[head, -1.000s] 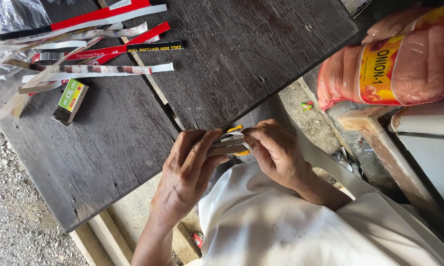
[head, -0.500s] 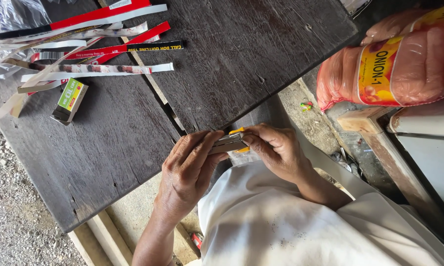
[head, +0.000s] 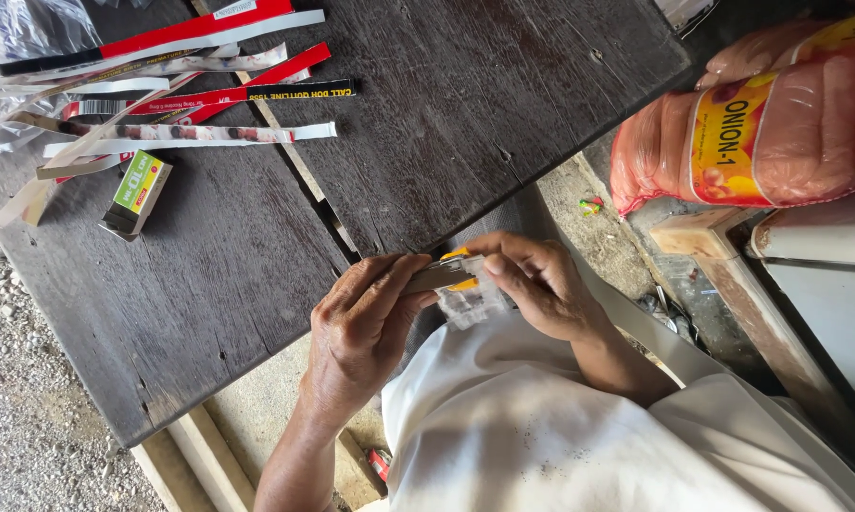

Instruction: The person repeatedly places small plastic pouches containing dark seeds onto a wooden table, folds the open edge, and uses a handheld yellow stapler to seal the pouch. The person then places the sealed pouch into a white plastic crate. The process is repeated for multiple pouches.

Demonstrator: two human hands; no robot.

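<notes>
My left hand [head: 366,322] and my right hand [head: 541,284] meet just off the near edge of a dark wooden table [head: 465,123]. Between them is a grey and yellow utility knife [head: 443,273]. The left fingers wrap around its body. The right fingers pinch its yellow end. A small piece of clear plastic [head: 472,303] hangs under the right thumb, against my white clothing [head: 541,427].
Red, white and black paper strips [head: 171,90] lie at the table's far left, beside a small green and yellow box [head: 138,192] and clear plastic sheeting [head: 10,57]. An orange net sack with a yellow label [head: 759,133] lies at right, above wooden boards [head: 712,246]. Gravel ground [head: 29,398] lies on the left.
Both hands have shifted slightly toward the table edge with the knife. The clear plastic piece now shows more under the right thumb.
</notes>
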